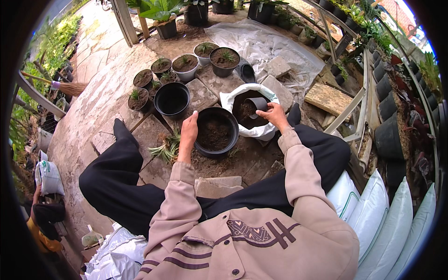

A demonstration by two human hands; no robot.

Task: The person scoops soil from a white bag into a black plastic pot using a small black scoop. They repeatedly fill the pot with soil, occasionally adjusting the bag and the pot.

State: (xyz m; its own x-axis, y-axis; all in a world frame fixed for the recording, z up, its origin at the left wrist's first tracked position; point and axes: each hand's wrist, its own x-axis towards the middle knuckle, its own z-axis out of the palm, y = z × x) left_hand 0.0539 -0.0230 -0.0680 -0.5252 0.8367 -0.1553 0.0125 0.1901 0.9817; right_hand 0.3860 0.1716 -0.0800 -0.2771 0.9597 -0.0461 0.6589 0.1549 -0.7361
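My right hand (274,115) grips a small dark plastic pot (259,104), tilted on its side with soil in it. That pot is inside the open top of a white sack (259,133) of dark soil (246,119). My left hand (189,131) is at the left rim of a large black plastic pot (217,151), its thumb uppermost; whether its fingers grip the rim is not clear. Loose soil (215,133) covers the inside of this pot. Left of my wrist, uprooted spider-like plants (166,149) lie on the paving. Another black pot (172,99), dark inside, stands just beyond.
Several small potted seedlings (185,64) cluster ahead, beside a dark shoe (247,72). Clear plastic sheeting (259,45) and broken pavers (277,66) lie behind the sack. Full white sacks (371,206) lean at my right. Another person (43,224) is at far left, near a broom (71,88).
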